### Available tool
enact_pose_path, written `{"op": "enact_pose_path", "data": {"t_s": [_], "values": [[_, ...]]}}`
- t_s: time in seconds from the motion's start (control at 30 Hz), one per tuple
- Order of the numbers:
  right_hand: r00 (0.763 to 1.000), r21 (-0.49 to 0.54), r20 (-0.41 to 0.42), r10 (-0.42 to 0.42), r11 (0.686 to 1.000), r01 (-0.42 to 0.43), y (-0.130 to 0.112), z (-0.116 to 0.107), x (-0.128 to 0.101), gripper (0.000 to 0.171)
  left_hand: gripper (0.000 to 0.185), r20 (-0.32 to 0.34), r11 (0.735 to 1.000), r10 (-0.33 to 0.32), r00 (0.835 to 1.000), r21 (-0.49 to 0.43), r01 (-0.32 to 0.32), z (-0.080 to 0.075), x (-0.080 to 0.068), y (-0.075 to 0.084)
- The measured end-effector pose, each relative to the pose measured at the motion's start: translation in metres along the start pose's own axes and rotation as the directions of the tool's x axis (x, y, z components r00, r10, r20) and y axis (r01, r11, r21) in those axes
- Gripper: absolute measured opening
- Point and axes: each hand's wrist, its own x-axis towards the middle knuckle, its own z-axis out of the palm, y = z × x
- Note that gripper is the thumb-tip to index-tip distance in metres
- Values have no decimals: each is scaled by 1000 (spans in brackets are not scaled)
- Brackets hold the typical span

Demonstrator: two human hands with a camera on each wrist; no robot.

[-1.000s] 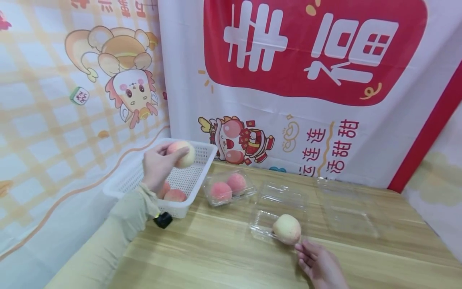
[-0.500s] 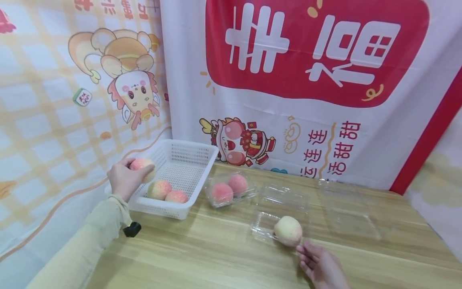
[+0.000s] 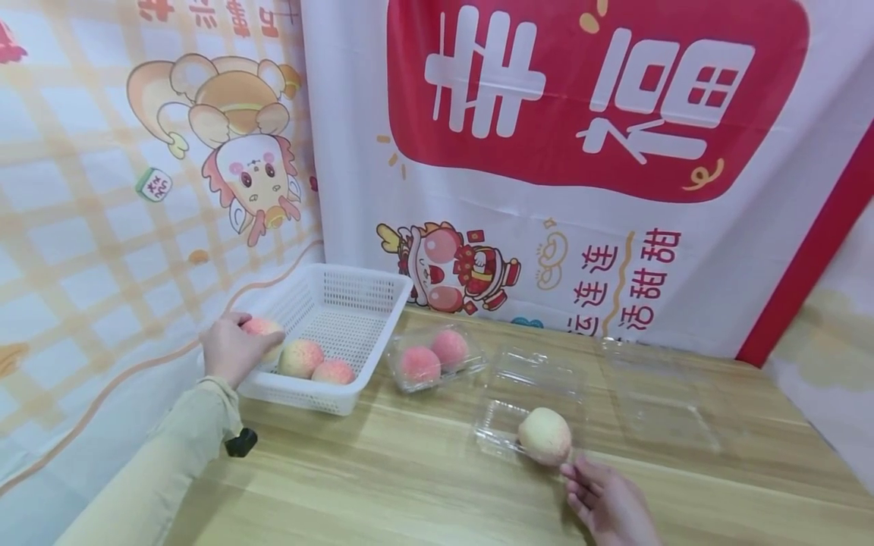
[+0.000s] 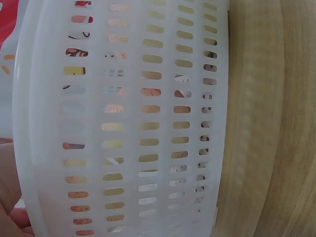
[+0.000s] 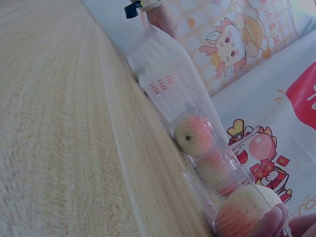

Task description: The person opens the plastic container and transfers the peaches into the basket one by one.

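Left hand (image 3: 231, 347) now low at left end of white basket (image 3: 365, 292), held peach (image 3: 262, 327) in its grip

A sec ago the left hand had a peach up over the basket's mid; since then it's swung left & come down to the left end. The last half sec is just a small further drop. Grip there is clamped, fingers & thumb round the pink-and-cream fruit. Left wrist view is mostly slotted basket wall, so can't tell if the held peach touches the basket floor. W/ the arm shifted, two more, left peach (image 3: 301, 358) & right peach (image 3: 334, 371), show side by side in the near part of the basket.

Right hand (image 3: 610, 500) is abt where it was: thumb & fingertips pinched on the near edge of the open box (image 3: 495, 425), right by the boxed peach (image 3: 545, 435), which sits toward the right of the base.

My read for the work: change is all at the basket end. Open box count stays at one, lid up, so no packing gain this sec; right hand prob. just steadying.

Also on table (image 3: 382, 470): filled box (image 3: 471, 360) w/ two peaches, b/w basket & open box; spare clear box (image 3: 662, 394) farther right.
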Motion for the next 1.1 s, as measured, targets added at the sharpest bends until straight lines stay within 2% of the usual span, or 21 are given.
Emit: {"op": "enact_pose_path", "data": {"t_s": [0.23,0.5,0.63,0.77,1.0,1.1], "values": [[1000,14,-5,0,1000,0,1,0,0,11,67,55,997,30,998,73,-34,1,3,-1],[1000,18,-6,-2,1000,2,0,0,1,12,59,85,998,42,995,32,-45,-4,3,-3],[1000,22,-9,3,1000,-3,1,-1,1,12,59,80,999,38,996,-18,-37,-5,2,3],[1000,24,-9,6,1000,-6,1,-2,1,12,59,80,995,53,995,-85,-46,-3,-1,19],[1000,24,-20,-1,1000,1,3,-2,3,11,57,56,982,70,996,-180,-59,7,-11,59],[1000,24,-18,-1,1000,2,3,-2,3,11,59,71,969,80,994,-238,-61,12,-18,78]]}}
